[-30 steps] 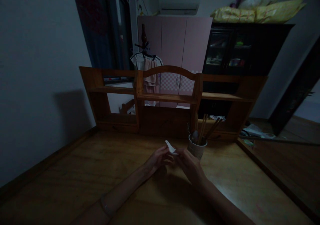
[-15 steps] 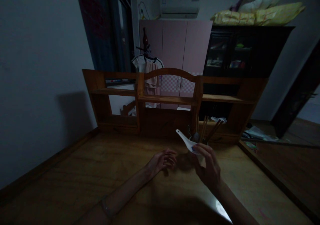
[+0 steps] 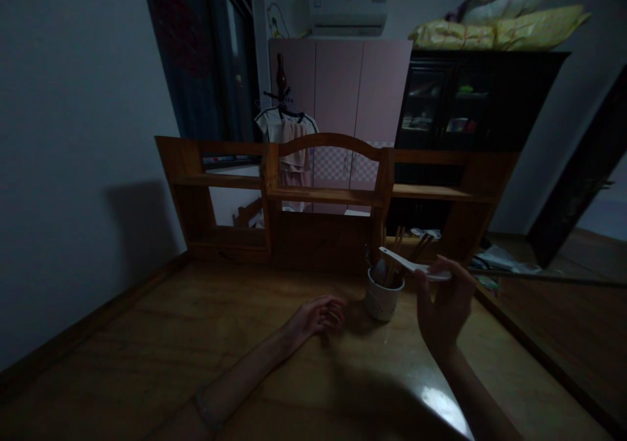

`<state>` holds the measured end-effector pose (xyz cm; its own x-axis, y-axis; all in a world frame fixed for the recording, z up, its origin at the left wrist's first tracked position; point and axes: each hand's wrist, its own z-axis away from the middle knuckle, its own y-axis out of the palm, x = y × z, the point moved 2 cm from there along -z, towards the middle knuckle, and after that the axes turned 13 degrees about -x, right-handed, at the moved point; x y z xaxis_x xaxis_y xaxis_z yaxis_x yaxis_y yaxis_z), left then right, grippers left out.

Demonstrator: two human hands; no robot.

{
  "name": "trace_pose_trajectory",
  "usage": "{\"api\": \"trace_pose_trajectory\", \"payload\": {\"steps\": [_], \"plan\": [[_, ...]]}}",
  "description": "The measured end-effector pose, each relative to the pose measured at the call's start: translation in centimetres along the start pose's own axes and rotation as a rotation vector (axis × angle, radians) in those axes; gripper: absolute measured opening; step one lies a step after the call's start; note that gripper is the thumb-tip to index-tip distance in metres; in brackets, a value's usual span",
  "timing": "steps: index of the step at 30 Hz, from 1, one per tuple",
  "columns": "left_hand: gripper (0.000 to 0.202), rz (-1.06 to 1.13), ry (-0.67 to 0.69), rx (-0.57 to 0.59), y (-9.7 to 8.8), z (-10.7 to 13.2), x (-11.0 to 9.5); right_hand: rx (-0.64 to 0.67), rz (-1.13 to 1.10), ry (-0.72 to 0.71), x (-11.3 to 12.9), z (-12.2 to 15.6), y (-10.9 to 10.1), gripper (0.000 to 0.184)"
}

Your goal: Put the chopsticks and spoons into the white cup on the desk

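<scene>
A white soup spoon (image 3: 402, 262) is gripped at its bowl end by my right hand (image 3: 445, 307), its handle pointing left. It is held in the air, to the right of a white utensil cup (image 3: 381, 301), with the handle reaching across above the rim. In the cup stand several chopsticks (image 3: 396, 255) and a dark rounded utensil (image 3: 380, 271). My left hand (image 3: 321, 315) lies on the wooden table to the left of the cup, fingers loosely bent and apart, holding nothing.
A wooden shelf unit (image 3: 323, 196) rises along the back of the table (image 3: 235, 336). A white wall (image 3: 83, 166) borders the table on the left. Behind the shelf are a pink wardrobe (image 3: 337, 88) and a dark cabinet (image 3: 490, 101).
My right hand has moved right with the spoon, uncovering the cup. The spoon's handle has tipped closer to level. My left hand has stayed nearly still.
</scene>
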<state>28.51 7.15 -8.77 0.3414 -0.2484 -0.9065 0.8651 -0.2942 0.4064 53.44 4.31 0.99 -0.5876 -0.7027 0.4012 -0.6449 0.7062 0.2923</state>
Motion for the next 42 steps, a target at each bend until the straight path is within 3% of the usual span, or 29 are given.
{"api": "trace_pose_trajectory", "payload": {"steps": [9,17,24,35,42], "plan": [[0.037,-0.053,0.012,0.026,-0.4,-0.7,0.8,-0.120,0.080,0.029,0.3,-1.5,-0.3,0.052],[0.036,-0.074,0.024,0.030,-0.4,-0.7,0.9,-0.017,0.072,0.049,0.5,-1.2,0.0,0.052],[0.036,-0.106,0.017,0.016,-0.1,-0.5,0.6,0.183,0.240,-0.063,-0.9,0.0,0.5,0.041],[0.036,-0.098,0.021,0.005,-0.6,-0.9,1.2,0.456,0.166,-0.187,-2.6,1.7,1.4,0.037],[0.036,-0.115,0.009,-0.031,-0.5,-1.2,1.5,0.636,0.354,-0.294,-3.5,1.9,1.6,0.031]]}}
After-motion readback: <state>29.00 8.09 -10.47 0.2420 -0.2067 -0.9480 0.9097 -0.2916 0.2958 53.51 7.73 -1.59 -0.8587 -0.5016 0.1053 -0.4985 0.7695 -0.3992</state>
